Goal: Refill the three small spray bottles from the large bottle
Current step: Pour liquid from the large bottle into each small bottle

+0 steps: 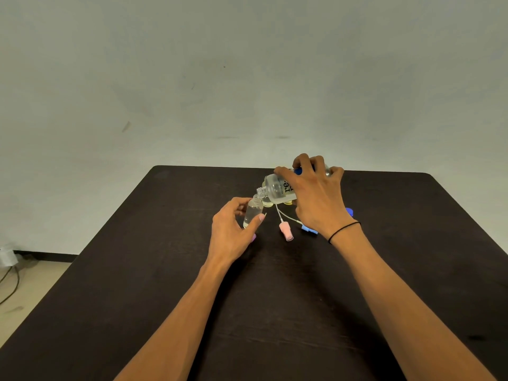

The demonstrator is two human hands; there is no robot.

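Note:
My right hand [316, 199] grips the large clear bottle [276, 188], tipped on its side with its open neck pointing left and down. Its mouth sits right over the open top of a small clear spray bottle [252, 211], which my left hand [233, 229] holds upright on the dark table [165, 270]. A little liquid shows at the small bottle's bottom. Two other small bottles [268, 203] stand behind, mostly hidden by the large one. A pink spray head [286, 231] with its dip tube and a blue spray head [308, 229] lie on the table between my hands.
A blue cap [349, 211] peeks out just right of my right wrist. A pale wall rises behind the table's far edge. On the floor at the left lie cables [11, 281].

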